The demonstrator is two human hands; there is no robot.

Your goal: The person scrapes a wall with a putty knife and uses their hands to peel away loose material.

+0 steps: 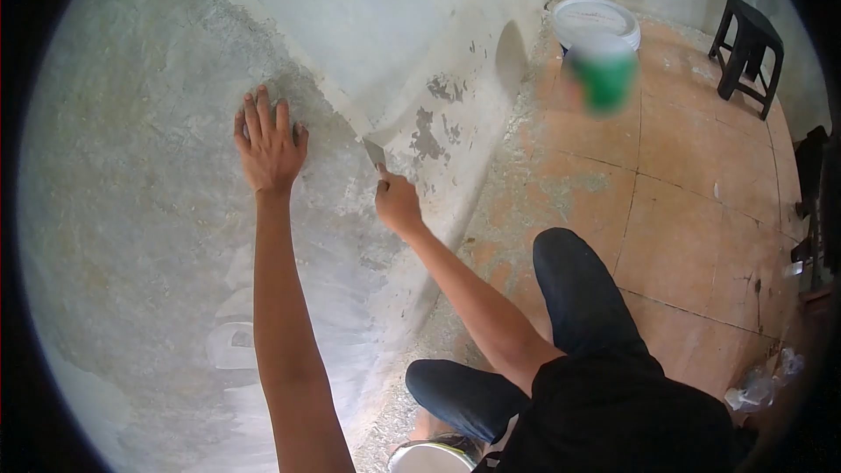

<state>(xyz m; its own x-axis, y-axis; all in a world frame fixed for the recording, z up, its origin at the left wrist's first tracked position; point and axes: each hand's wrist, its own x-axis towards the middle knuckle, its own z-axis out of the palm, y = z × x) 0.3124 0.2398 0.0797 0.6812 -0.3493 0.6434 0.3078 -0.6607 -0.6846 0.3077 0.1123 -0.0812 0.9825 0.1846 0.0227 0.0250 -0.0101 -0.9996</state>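
My left hand (pixel 270 144) lies flat against the grey bare wall (pixel 158 184), its fingers spread. To the right of it, my right hand (pixel 399 203) is closed around the handle of a putty knife (pixel 375 152). The knife's blade meets the wall at the ragged edge of the white paint layer (pixel 350 26). Beside the blade, several patches of peeled paint (pixel 427 133) show grey beneath. Most of the knife's handle is hidden in my fist.
A white-lidded bucket (pixel 596 22) stands by the wall on the orange tiled floor (pixel 674 219), partly behind a blurred green shape (pixel 604 77). A black stool (pixel 749 52) is at the far right. Another bucket (pixel 431 457) sits near my legs, and clear plastic (pixel 760 388) lies lower right.
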